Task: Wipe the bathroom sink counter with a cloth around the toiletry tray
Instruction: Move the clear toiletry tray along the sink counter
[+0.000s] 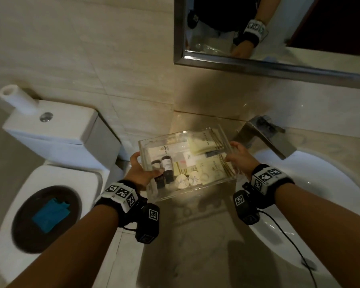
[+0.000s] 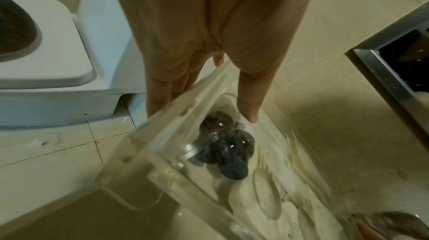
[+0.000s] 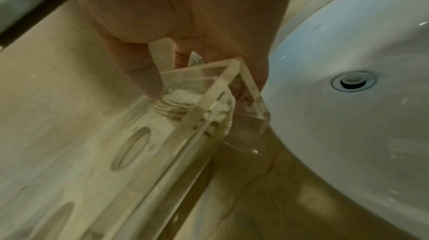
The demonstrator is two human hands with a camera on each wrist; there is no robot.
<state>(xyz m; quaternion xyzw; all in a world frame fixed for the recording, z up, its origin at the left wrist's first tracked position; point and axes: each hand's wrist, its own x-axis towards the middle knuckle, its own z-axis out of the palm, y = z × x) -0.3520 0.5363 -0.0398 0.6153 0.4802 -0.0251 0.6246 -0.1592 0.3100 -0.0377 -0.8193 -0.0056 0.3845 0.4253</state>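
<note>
A clear acrylic toiletry tray (image 1: 195, 191) with dark small bottles (image 1: 166, 167), sachets and round packets is held between both hands above the beige marble counter (image 1: 206, 235), its shadow falling below it. My left hand (image 1: 140, 171) grips the tray's left wall (image 2: 144, 152), thumb inside over the bottles (image 2: 223, 148), fingers (image 2: 162, 97) outside. My right hand (image 1: 239, 156) grips the right end (image 3: 209, 115), thumb (image 3: 144, 78) inside. A folded blue cloth (image 1: 50, 214) lies on a dark round dish on the toilet lid, far left of both hands.
A white basin (image 1: 330, 194) with a drain (image 3: 354, 80) adjoins the tray's right side. A chrome faucet (image 1: 266, 136) stands behind my right hand. Left are the toilet tank (image 1: 56, 129) and a paper roll (image 1: 17, 98). A framed mirror (image 1: 279, 28) hangs above.
</note>
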